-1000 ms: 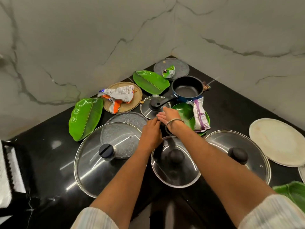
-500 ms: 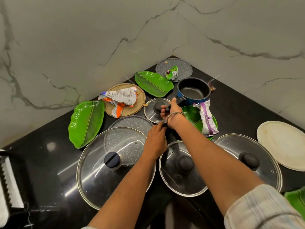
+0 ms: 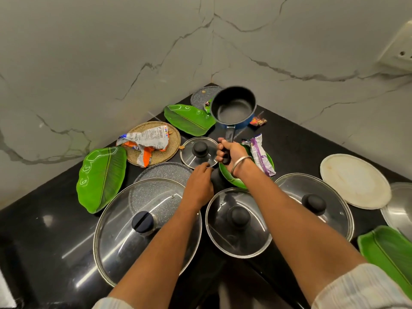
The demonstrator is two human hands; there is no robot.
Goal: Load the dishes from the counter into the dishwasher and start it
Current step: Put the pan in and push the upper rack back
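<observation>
**Saucepan held by its handle above a corner tabletop of lids and plates**

Head view. The right hand (image 3: 231, 153), at frame centre, is clenched round the black handle of a blue saucepan (image 3: 234, 107); the pan is raised clear of the black tabletop (image 3: 312, 139), its dark interior tilted toward the camera, just below the wall corner in the upper centre. The left hand (image 3: 199, 182) reaches forward with fingers loosely bent, its fingertips at the near rim of the small glass lid (image 3: 199, 152); whether they pinch the rim cannot be told.

Left of centre lie a woven round plate (image 3: 172, 143) bearing a crumpled wrapper (image 3: 146, 139), and a green leaf-shaped plate (image 3: 101, 178). A second leaf-shaped plate (image 3: 188, 118) lies beside the saucepan. Under the right wrist sits a green round plate (image 3: 231, 178) with a purple wrapper (image 3: 259, 156) across it.

In the lower half, three larger glass lids with black knobs rest flat: large lid (image 3: 124, 237) at left, middle lid (image 3: 238, 221) between the forearms, right lid (image 3: 316, 204). A cream round plate (image 3: 354, 180) lies at the right edge.
</observation>
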